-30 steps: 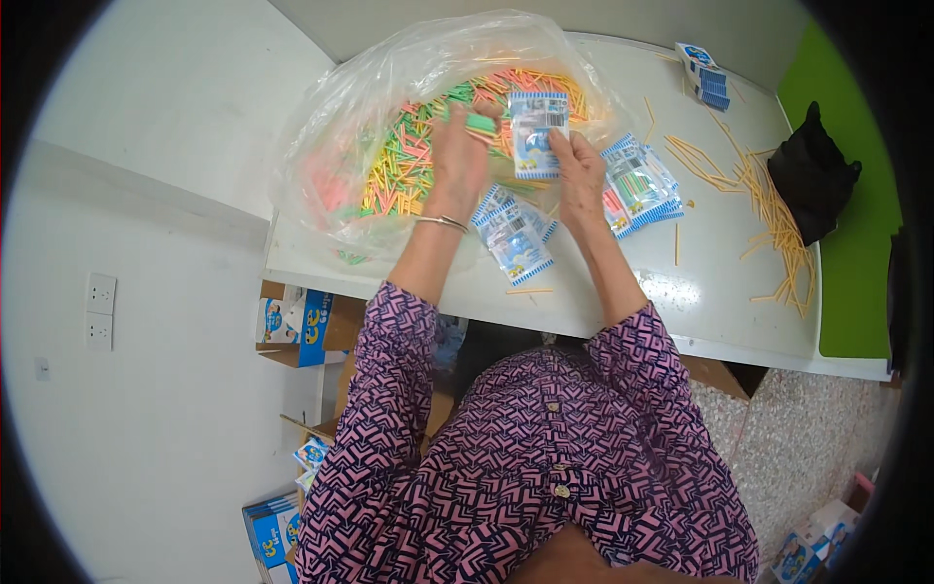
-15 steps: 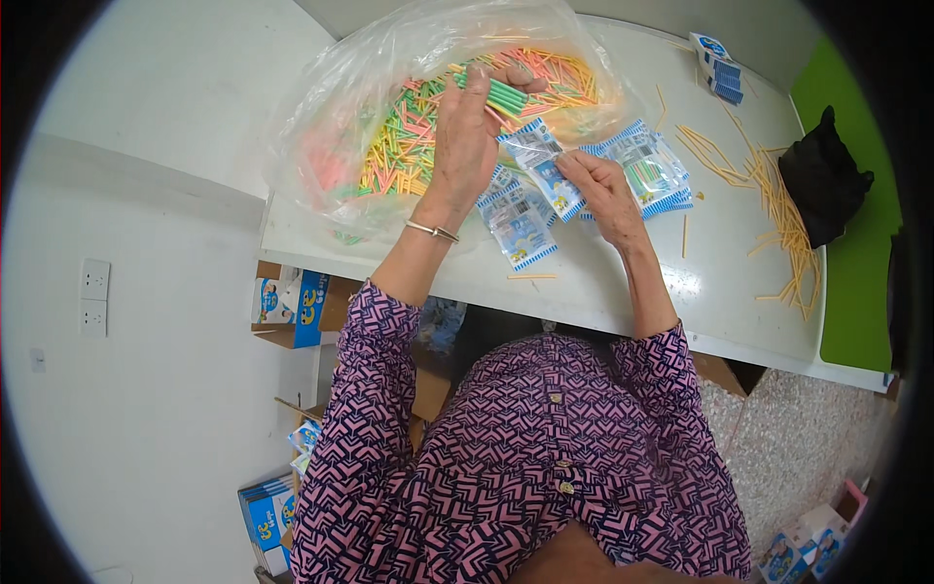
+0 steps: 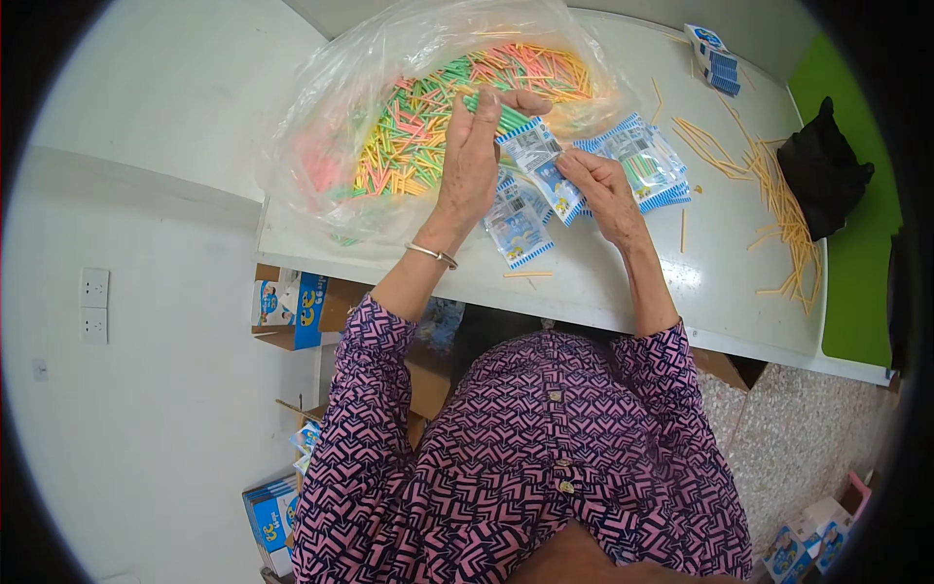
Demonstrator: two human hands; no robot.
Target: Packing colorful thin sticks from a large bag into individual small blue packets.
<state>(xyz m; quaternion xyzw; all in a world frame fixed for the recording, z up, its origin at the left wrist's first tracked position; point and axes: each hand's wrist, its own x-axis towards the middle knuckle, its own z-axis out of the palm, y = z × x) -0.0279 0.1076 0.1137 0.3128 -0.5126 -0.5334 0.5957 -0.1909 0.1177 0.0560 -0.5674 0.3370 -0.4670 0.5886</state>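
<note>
While the left hand [image 3: 470,161] stands raised above the bench [image 3: 623,282], palm turned inward and wrist cocked, its fingers are closed around a bundle of green sticks [image 3: 503,116], thumb pressed across the top. Bundle's lower end sits in the mouth of a small blue-and-white striped packet [image 3: 538,156]. Right hand [image 3: 605,190] lies lower, forearm angled in from the lower right, fingers curled and pinching the packet's right edge. Both hands hover just in front of a large clear plastic bag [image 3: 389,117] holding loose green, yellow, orange and pink sticks. More packets lie flat on the bench under the hands [image 3: 519,234], and a stack [image 3: 644,161] sits just right of the right hand. Loose yellow sticks [image 3: 778,214] scattered toward the far right, near a black pouch [image 3: 822,170]. Metal bangle [image 3: 432,254] on left wrist.
</note>
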